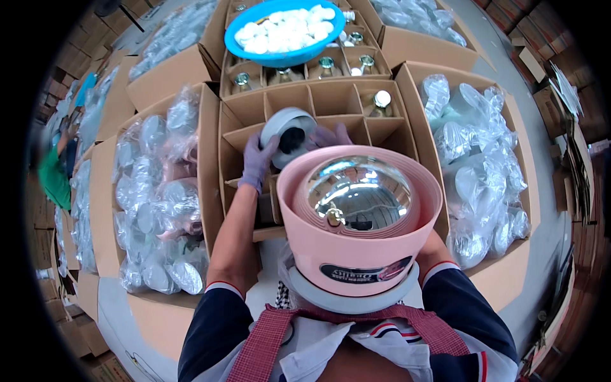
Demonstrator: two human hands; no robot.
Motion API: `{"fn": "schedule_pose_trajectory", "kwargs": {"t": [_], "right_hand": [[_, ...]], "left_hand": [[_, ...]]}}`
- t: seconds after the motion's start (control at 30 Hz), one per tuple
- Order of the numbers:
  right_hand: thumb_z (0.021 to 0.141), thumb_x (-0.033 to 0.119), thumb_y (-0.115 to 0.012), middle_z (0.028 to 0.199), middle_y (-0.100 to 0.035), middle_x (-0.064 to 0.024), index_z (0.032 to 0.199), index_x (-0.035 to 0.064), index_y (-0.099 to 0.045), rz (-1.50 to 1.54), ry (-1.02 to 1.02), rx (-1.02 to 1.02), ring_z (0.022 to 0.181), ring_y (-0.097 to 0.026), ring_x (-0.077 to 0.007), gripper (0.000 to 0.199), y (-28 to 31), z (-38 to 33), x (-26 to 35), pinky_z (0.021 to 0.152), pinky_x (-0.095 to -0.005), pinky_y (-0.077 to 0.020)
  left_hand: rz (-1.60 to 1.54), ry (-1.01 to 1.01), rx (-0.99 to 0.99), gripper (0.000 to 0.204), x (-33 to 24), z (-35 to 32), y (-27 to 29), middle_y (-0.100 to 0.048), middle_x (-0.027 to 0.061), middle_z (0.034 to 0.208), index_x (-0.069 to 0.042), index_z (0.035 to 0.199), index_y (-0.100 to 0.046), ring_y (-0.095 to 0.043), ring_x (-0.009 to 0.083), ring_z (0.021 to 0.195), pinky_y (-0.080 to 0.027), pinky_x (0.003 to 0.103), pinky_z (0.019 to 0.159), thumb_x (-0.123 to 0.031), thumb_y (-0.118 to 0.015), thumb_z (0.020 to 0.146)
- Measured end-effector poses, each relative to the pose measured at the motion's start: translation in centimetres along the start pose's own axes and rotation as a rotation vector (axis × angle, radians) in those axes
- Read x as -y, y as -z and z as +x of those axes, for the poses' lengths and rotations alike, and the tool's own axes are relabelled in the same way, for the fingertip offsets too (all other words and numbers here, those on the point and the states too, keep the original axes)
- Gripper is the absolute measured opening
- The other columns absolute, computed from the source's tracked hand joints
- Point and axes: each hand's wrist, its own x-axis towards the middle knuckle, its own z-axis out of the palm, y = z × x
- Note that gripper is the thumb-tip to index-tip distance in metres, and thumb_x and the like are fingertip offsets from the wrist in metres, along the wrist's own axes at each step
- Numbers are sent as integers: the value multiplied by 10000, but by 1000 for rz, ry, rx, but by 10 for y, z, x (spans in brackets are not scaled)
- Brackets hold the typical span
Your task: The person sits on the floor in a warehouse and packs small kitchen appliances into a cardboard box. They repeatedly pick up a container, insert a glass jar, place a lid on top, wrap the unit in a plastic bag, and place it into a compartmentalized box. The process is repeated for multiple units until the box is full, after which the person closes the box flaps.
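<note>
My left hand, in a purple glove, grips the left side of a grey round plastic part with a dark middle. On its other side is my right hand, gloved alike, its fingers against the part; the pink body hides much of this hand. The grey part is over the near cells of a divided cardboard box. Close to my chest and between my arms, a pink flask body shows a shiny silvered glass liner inside it. A grey ring surrounds its lower end.
One far-right cell holds a flask with a white cap. Beyond, a blue basin of white pieces rests over more boxed glass liners. Open cartons of bagged clear-wrapped parts flank me. At far left, a person in green.
</note>
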Motion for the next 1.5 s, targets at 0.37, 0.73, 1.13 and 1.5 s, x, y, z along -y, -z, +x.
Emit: {"fn": "schedule_pose_trajectory", "kwargs": {"t": [0.37,0.73,1.13,1.5], "right_hand": [[967,591,-125,1153,-634,-158,1319,-23,-469,-435,375,-72,1130,-563,-272,786,-154,-133,163,1035,-382,-385],[959,330,-392,943,-667,-161,938,-52,-604,-840,943,-153,929,-635,-277,437,-194,-164,148,898,-373,-467],[879,314,-538,924,-644,-133,957,-64,-644,-676,713,0,865,-594,-212,401,-161,-165,135,815,-309,-457],[986,525,-262,951,-602,-117,895,20,-582,-299,564,207,905,-579,-202,605,-110,-119,138,923,-315,-437]], "left_hand": [[-474,-768,636,558,-293,-52,70,-662,114,1102,8,1038,-673,-627,225,955,-483,353,862,-134,-688,499],[-207,-925,478,445,-294,-104,70,-676,166,979,27,959,-685,-615,273,867,-475,357,792,-278,-717,637],[-712,-859,370,359,-243,-83,12,-654,229,915,50,875,-643,-623,357,933,-457,447,926,-271,-494,929],[-37,-696,36,538,-290,-124,55,-661,191,1019,54,991,-661,-605,322,1050,-455,385,936,-401,-375,964]]}}
